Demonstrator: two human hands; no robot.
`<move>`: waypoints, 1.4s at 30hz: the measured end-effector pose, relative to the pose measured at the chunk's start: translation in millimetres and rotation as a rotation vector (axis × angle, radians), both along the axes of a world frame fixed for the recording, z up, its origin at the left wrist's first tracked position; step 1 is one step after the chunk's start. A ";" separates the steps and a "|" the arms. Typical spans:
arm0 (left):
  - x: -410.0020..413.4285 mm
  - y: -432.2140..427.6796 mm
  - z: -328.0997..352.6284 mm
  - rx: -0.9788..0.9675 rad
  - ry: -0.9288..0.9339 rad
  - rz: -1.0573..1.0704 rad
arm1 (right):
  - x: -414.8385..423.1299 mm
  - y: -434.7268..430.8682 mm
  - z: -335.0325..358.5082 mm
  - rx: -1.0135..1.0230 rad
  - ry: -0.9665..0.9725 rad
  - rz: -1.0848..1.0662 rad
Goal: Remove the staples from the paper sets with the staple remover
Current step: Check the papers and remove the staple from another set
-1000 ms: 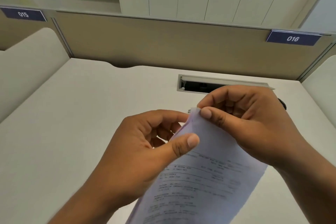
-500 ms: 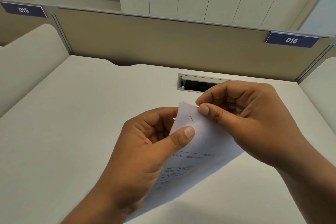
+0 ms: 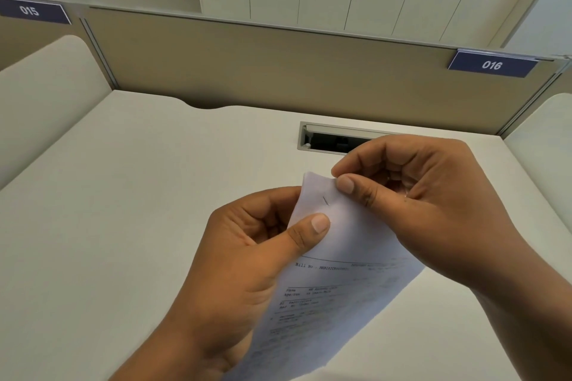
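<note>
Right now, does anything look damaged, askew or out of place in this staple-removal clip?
No staple remover is in view. The left hand and right hand pinch the top corner of the paper set with bare fingers, either side of the staple, which is still in. The paper is bent but shows no tear.

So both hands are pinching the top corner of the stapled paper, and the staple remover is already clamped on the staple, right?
Not quite. The head view shows both hands, left hand and right hand, pinching the paper corner, but no staple remover is visible; the staple sits bare between the thumbs.
</note>
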State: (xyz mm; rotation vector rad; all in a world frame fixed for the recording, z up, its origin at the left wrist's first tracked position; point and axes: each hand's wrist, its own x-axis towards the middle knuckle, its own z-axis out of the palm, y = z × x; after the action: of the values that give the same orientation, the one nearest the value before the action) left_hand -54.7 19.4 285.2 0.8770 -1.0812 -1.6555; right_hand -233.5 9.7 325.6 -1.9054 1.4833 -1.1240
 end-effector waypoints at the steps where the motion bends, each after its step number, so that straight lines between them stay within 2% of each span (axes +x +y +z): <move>1: -0.2 0.1 0.5 0.018 0.019 -0.015 | 0.1 0.0 -0.1 0.003 0.007 -0.002; 5: 0.2 -0.2 -2.6 0.067 0.040 -0.033 | -1.0 0.0 -1.3 0.007 0.016 0.000; 10: -1.4 -0.5 -6.8 0.033 -0.002 -0.013 | -2.2 -0.3 -3.8 -0.025 0.054 0.005; 13: -2.9 0.1 -7.9 0.020 -0.018 0.023 | -2.2 3.5 -6.4 -0.119 0.095 -0.041; 16: -2.8 -0.2 -7.5 0.030 -0.021 0.069 | -0.2 12.5 -5.5 -0.287 0.239 -0.130; 18: -2.4 -0.4 -6.0 0.016 -0.035 0.097 | 2.8 19.0 -5.3 -0.318 0.280 -0.139; 24: -7.0 1.2 -3.9 -0.079 -0.131 0.185 | 12.7 22.9 -9.8 -0.265 0.294 -0.130; 28: -8.9 3.9 -3.6 -0.169 -0.198 0.172 | 16.1 23.1 -9.4 -0.291 0.316 -0.174; 35: -5.3 3.1 -6.4 -0.363 -0.340 0.191 | 17.5 23.0 -4.6 -0.196 0.280 -0.129; 42: -0.1 2.6 -10.9 -0.517 -0.483 0.217 | 20.0 19.9 -0.4 -0.102 0.421 -0.088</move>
State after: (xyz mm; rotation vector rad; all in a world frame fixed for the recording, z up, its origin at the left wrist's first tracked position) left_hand -54.8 22.0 274.3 1.0209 -1.5866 -0.9301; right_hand -213.4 29.6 325.2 -2.2699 1.7717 -0.8833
